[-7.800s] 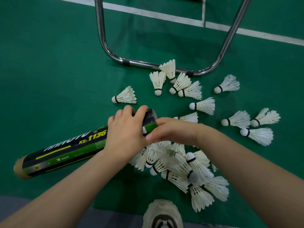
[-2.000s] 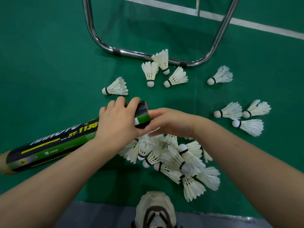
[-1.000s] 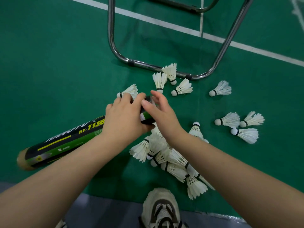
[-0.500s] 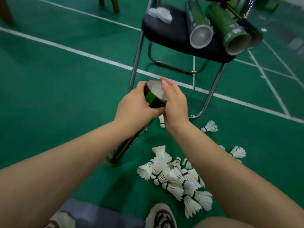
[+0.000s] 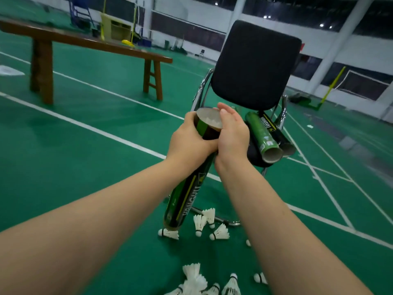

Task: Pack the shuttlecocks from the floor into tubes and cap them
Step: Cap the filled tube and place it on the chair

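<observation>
**Tube point(image 5: 187, 199) raised upright, uncapped**

Head view. Lifted from flat on the floor point(image 5: 85, 167) a moment ago to near upright in front of the chair point(image 5: 255, 64). Clamped just under the mouth by the left grip point(image 5: 187, 141); touched at the rim by the right grip point(image 5: 232, 137), fingers point(image 5: 223, 112) straight, holding nothing. Feathers showing close to the open mouth and no cap on: probably full, so capping looks next. Counted: one tube in hand, two spare tubes point(image 5: 262, 135) lying on the seat, at least ten shuttlecocks point(image 5: 220, 233) loose on the floor below.
</observation>
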Demonstrator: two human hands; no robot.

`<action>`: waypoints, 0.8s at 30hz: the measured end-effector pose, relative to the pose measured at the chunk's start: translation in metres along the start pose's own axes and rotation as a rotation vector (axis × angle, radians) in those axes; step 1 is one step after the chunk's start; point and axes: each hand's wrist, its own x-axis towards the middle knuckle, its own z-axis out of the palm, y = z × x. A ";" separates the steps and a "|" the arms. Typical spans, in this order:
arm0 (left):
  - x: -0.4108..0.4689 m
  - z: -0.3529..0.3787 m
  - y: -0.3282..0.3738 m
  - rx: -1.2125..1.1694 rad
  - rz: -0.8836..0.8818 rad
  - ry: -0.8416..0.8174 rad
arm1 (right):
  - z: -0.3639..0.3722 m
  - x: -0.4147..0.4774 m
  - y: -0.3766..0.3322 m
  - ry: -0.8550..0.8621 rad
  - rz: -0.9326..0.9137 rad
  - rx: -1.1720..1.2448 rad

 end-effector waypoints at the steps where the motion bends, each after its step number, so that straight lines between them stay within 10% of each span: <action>1: 0.005 -0.001 0.002 -0.024 0.003 0.009 | 0.004 0.004 -0.002 0.000 0.001 0.003; 24: 0.130 -0.011 -0.151 0.052 -0.164 0.052 | 0.069 0.117 0.158 -0.028 0.133 -0.094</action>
